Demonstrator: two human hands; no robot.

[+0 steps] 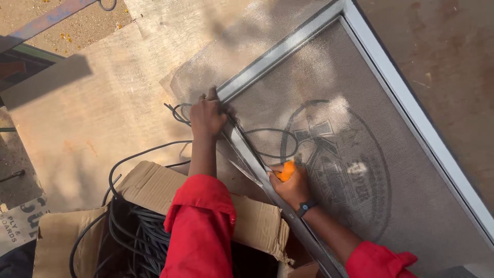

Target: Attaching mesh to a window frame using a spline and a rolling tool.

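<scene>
Your left hand [207, 116] is pressed down on the near corner of the grey metal frame [396, 87], with the fingers curled and closed over the loose mesh [329, 77] and the thin black cord [267, 135] at that corner. It seems to pinch the mesh edge against the frame, but you cannot see the fingertips clearly because the back of the hand covers them. Your right hand [293, 186] is closed around an orange-handled tool [286, 170], and its grip is tight, so only the orange end shows between thumb and fingers. This hand rests on the frame's near rail, further along from the left hand, and the tool's tip touches the rail where the mesh meets it. A dark band [305, 207] sits on your right wrist, and both arms have red sleeves [200, 226] rolled up.

The frame lies flat on a plywood sheet [92, 118], with the mesh stretched over it. A round dark printed emblem shows through the mesh under the frame. The black cord makes a loose loop on the mesh between your two hands and runs off the corner to the left, down into an open cardboard box [154, 185] just beside your left elbow. Inside the box lies a coil of the same black cord [139, 237].
</scene>
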